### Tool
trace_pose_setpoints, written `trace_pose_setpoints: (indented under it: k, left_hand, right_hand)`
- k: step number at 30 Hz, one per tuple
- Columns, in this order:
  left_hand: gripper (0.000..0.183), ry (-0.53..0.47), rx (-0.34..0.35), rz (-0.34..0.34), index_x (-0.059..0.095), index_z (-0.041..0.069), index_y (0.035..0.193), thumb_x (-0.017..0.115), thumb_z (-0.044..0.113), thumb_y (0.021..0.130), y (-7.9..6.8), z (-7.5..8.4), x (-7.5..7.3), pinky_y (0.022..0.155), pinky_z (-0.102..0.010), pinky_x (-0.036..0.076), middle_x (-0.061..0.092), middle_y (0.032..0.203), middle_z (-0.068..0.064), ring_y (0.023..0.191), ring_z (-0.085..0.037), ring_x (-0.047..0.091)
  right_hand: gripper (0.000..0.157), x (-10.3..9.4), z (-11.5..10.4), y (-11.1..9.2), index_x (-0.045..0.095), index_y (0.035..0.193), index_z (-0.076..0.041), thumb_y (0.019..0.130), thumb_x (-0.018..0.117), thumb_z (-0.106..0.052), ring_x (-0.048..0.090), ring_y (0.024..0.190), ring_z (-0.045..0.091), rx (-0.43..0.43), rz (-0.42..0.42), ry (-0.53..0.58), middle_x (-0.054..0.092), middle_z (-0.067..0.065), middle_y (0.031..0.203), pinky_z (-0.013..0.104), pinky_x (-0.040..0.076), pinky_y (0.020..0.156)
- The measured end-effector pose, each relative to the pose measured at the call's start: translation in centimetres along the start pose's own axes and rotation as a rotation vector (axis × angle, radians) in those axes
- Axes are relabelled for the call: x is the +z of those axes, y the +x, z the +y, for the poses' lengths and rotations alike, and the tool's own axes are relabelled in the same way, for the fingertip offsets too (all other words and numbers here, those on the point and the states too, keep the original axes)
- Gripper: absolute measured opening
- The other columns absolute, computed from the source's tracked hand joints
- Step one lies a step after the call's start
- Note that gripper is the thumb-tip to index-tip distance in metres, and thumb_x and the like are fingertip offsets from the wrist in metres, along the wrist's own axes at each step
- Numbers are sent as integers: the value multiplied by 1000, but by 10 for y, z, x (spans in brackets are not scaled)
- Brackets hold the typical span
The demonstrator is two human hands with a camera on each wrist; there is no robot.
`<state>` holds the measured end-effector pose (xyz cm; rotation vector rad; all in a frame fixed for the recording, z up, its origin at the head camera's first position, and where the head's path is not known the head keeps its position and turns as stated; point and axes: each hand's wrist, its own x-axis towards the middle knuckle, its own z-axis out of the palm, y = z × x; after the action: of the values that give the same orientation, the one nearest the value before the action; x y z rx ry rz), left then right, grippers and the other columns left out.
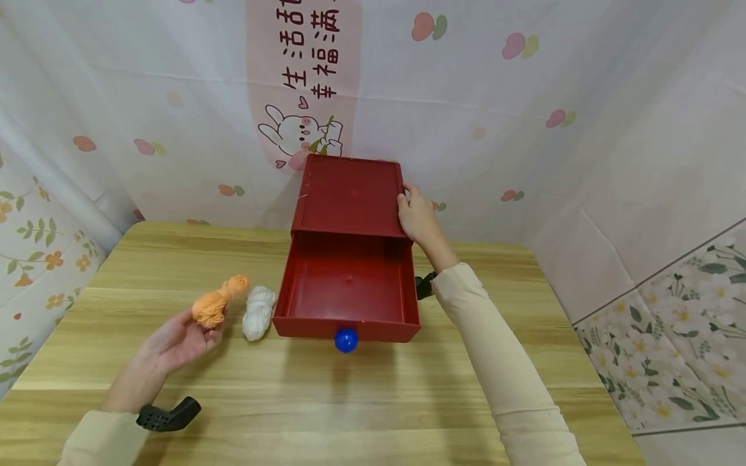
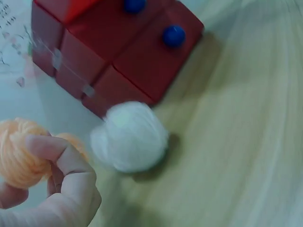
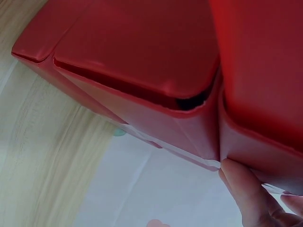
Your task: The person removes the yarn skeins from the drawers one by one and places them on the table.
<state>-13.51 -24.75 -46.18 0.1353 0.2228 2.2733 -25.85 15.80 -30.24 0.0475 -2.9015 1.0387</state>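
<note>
While the left hand (image 1: 177,340) is lifted just above the pale wooden table (image 1: 373,401) at the near left, its curled fingers (image 2: 57,156) pinch a small skein of orange yarn (image 1: 218,303), holding it clear of the tabletop. Just to the right of that skein lies a matching skein of white yarn (image 1: 258,312), resting on the wood close beside the left wall of the pulled-out drawer (image 1: 346,288). This drawer belongs to a red plastic drawer cabinet (image 1: 350,194) standing in the middle of the table towards the far edge; it is drawn out towards the near side, its inside bare, and a round blue knob (image 1: 346,340) sits on its front face. In the left wrist view a second blue knob (image 2: 134,4) shows on another drawer front of the cabinet. The right hand (image 1: 416,217) rests against the right side of the cabinet's top, fingers laid along the edge and bracing it; a fingertip (image 3: 246,191) touches the red corner in the right wrist view.
</note>
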Motion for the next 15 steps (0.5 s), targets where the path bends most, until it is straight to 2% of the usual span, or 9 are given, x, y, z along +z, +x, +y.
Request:
trace_pose_setpoints:
  k: [4,8,12,15]
  left_hand:
    - [49,42,-33,46,54,0,115,16,28,103,0,4,-14,92,-30,43,57,115,-17,106,-25,54]
    - [37,62,-26,81,54,0,111,25,21,103,1,7,-22,91,-31,43,58,111,-17,103,-26,55]
    - [44,109,-10,190,57,1,103,18,20,104,1,9,-23,88,-32,45,59,102,-18,96,-25,57]
    - [55,245,-27,305,59,6,99,7,25,102,3,10,-19,86,-31,48,63,100,-15,94,-23,61]
  right_hand:
    - [49,0,1,0,23,147,-11,102,27,-30,41,129,31,5,-3,0,38,18,145,46,34,104]
    - [49,1,1,0,23,147,-10,102,27,-30,43,128,32,0,4,-1,39,18,144,46,34,104]
    - [49,2,2,0,23,147,-11,102,26,-30,45,126,31,-1,-1,-5,40,18,143,46,36,103]
    - [49,2,2,-1,23,147,-10,102,27,-30,44,126,31,-2,6,-1,40,17,143,46,36,103]
